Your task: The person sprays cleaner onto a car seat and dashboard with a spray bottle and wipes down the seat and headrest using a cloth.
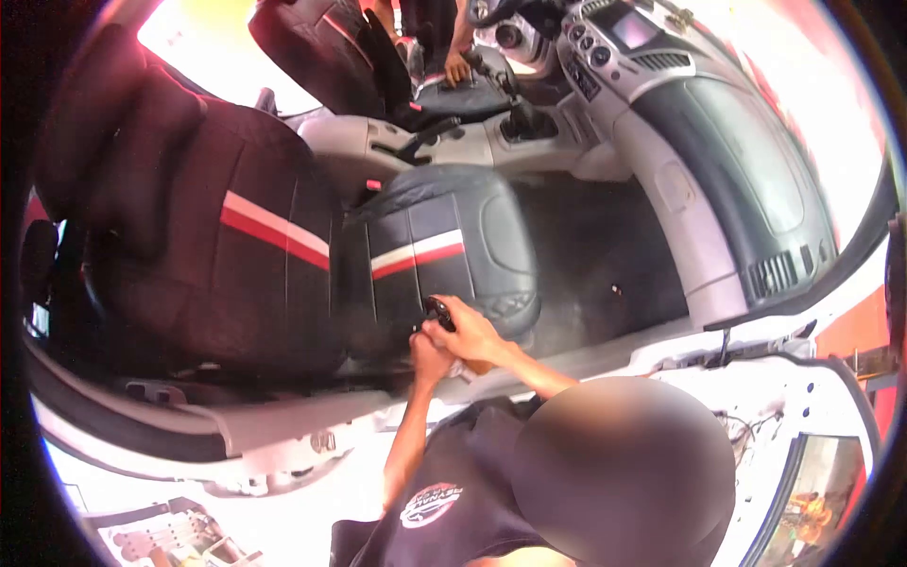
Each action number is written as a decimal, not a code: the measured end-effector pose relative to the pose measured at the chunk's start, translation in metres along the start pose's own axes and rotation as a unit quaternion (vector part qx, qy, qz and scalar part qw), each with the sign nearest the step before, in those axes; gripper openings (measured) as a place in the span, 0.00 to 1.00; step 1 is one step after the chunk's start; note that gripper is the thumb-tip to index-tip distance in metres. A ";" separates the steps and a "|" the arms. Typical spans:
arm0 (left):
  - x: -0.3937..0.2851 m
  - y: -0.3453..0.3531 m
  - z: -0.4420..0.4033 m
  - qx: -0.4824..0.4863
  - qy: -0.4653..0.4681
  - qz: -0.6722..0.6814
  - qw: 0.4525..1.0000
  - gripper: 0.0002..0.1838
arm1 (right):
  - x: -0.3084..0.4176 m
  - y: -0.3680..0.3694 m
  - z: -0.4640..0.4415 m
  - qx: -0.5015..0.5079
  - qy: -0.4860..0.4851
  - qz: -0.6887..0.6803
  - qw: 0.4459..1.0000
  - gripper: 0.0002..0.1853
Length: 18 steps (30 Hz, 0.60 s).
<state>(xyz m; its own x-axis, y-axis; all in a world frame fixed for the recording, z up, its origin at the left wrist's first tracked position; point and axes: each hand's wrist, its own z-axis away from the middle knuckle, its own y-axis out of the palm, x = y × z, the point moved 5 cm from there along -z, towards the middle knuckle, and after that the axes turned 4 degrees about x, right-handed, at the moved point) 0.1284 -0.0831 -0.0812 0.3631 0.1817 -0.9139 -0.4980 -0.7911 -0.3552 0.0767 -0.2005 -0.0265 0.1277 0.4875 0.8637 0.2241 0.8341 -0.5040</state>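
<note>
My right hand (463, 331) is wrapped round a small black object (437, 312), whose exact kind is unclear, above the near edge of the front seat (416, 227). Just below and left of it, my left hand (431, 354) is closed and touches my right hand; what its fingers hold is hidden. The seat is black with a white and red stripe, and its backrest (255, 255) carries a matching stripe. Something pale, partly hidden, shows beneath my right wrist.
Across the cabin, a co-worker's hand (457, 68) rests on the far seat (463, 94). Between the seats stand a handbrake and a gear lever (527, 121). The dashboard (727, 142) is at right, the door sill (312, 416) below. A tray (170, 539) with parts sits at bottom left.
</note>
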 end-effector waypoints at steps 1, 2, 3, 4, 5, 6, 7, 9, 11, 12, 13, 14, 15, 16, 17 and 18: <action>-0.002 0.000 0.007 0.007 -0.007 -0.002 1.000 0.15 | 0.001 0.001 0.005 0.021 0.015 -0.047 0.999 0.33; -0.006 0.002 0.015 0.015 -0.014 -0.003 1.000 0.16 | 0.004 -0.002 0.016 0.013 0.017 -0.078 0.997 0.32; -0.009 0.006 0.021 0.025 -0.018 0.001 1.000 0.17 | 0.017 -0.012 0.026 0.002 0.018 -0.105 0.994 0.32; -0.012 0.009 0.025 0.028 -0.023 -0.005 0.999 0.18 | 0.022 -0.019 0.036 -0.012 0.019 -0.129 0.991 0.32; -0.017 0.009 0.030 0.035 -0.028 -0.010 0.999 0.18 | 0.018 -0.016 0.043 -0.068 -0.023 -0.149 0.986 0.25; -0.030 0.010 0.032 0.045 -0.032 -0.013 0.998 0.19 | 0.009 -0.010 0.049 -0.045 -0.011 -0.190 0.981 0.24; -0.042 0.009 0.036 0.058 -0.061 -0.030 0.996 0.20 | 0.000 -0.004 0.053 -0.024 0.000 -0.231 0.973 0.23; -0.045 0.010 0.044 0.064 -0.028 -0.025 0.997 0.22 | -0.001 -0.004 0.064 -0.041 -0.031 -0.244 0.968 0.19; -0.053 0.011 0.051 0.063 -0.012 -0.015 0.998 0.23 | -0.001 -0.002 0.075 -0.081 -0.055 -0.194 0.976 0.18; -0.059 0.012 0.054 0.074 -0.019 -0.004 0.997 0.23 | 0.003 -0.005 0.079 -0.100 -0.060 -0.175 0.978 0.17; -0.067 0.012 0.056 0.083 -0.026 0.006 0.996 0.24 | 0.004 -0.009 0.084 -0.106 -0.060 -0.202 0.972 0.16; -0.069 0.012 0.058 0.091 -0.034 0.016 0.995 0.24 | 0.006 -0.012 0.088 -0.110 -0.059 -0.229 0.965 0.16; -0.067 0.010 0.060 0.117 -0.037 0.010 0.992 0.23 | 0.007 -0.016 0.092 -0.113 -0.060 -0.256 0.958 0.15; -0.066 0.010 0.062 0.121 -0.051 0.042 0.990 0.22 | 0.003 -0.020 0.094 -0.118 -0.048 -0.274 0.953 0.15; -0.064 0.009 0.065 0.125 -0.065 0.074 0.987 0.21 | -0.003 -0.024 0.096 -0.123 -0.036 -0.292 0.948 0.14; -0.065 0.008 0.067 0.127 -0.079 0.104 0.983 0.20 | -0.007 -0.027 0.095 -0.126 -0.029 -0.318 0.939 0.14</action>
<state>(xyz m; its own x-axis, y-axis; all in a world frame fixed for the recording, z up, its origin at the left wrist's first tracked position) 0.0485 -0.0623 -0.0378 0.1155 0.1360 -0.9840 -0.7359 -0.6537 -0.1767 -0.0216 -0.2017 -0.0194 -0.1616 -0.0699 0.9844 0.4593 0.8775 0.1377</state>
